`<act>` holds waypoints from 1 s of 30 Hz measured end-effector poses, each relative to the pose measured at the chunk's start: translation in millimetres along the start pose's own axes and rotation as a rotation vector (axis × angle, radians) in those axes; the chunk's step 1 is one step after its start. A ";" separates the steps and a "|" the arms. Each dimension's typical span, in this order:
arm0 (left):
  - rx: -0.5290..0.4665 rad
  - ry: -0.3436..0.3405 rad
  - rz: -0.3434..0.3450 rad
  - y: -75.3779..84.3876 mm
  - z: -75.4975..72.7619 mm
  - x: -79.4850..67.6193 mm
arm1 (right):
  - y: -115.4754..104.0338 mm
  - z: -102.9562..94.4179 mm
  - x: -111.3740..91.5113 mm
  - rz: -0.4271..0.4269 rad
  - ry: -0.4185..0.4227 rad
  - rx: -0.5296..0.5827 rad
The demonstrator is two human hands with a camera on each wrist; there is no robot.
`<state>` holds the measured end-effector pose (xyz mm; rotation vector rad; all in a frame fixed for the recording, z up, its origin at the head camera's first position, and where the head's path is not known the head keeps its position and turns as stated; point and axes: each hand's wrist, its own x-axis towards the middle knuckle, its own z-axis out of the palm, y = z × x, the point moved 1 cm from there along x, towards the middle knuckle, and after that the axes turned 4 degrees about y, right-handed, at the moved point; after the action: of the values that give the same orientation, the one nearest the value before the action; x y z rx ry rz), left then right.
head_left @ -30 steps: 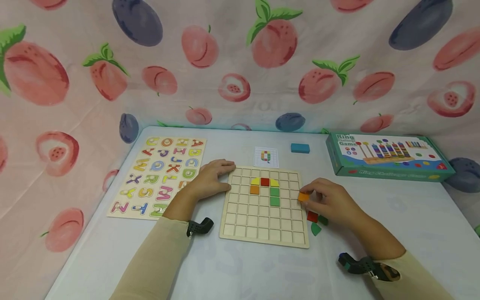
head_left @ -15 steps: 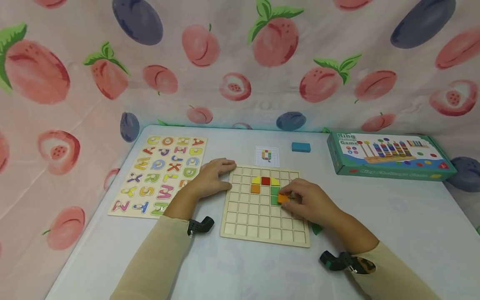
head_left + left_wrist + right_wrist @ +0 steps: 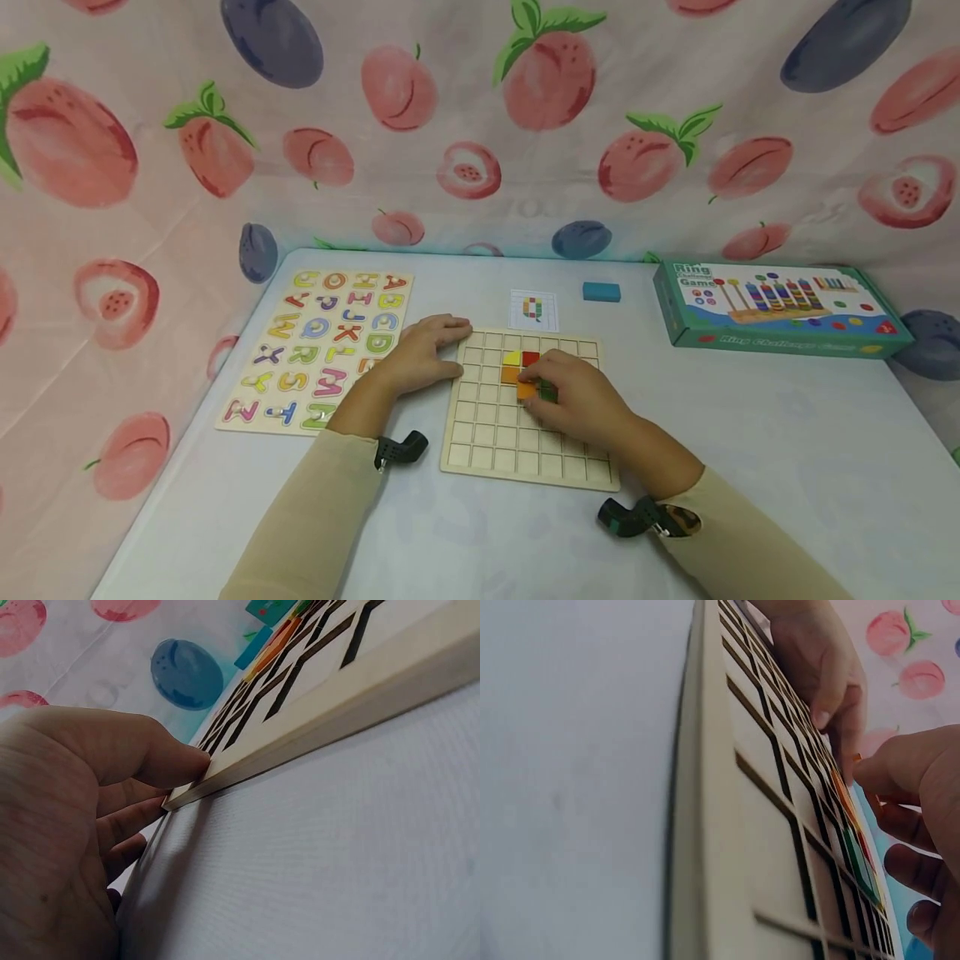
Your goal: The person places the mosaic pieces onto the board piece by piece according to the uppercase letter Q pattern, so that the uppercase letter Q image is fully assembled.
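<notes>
In the head view a light wooden grid board [image 3: 483,433] lies on the table. My left hand [image 3: 426,358] rests at its left edge, the thumb touching the rim in the left wrist view. My right hand [image 3: 585,396] pinches an orange square tile [image 3: 527,391] over the upper middle of the grid. Close by on the board are a yellow curved-edge tile [image 3: 512,359], a red square tile [image 3: 530,358] and another orange tile [image 3: 509,375]. Green tiles [image 3: 551,392] show partly behind the right fingers. The right hand hides the second yellow tile.
Behind the board lies a pattern card [image 3: 534,311], with a blue block [image 3: 602,292] to its right. A wooden alphabet puzzle [image 3: 258,383] lies at left. A green game box [image 3: 780,312] stands at back right.
My right hand has carried the orange tile left from beside the board, across the green tiles, to near the other orange tile. The left hand has stayed in place.
</notes>
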<state>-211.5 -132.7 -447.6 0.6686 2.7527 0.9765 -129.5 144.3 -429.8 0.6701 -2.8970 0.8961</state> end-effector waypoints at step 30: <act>0.003 0.001 -0.004 -2.3 1.3 1.3 | -18.4 17.9 8.4 0.028 0.001 -0.083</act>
<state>-213.2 -133.0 -450.0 0.6630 2.7561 0.9728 -127.9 117.6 -433.6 0.6242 -2.9309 0.7740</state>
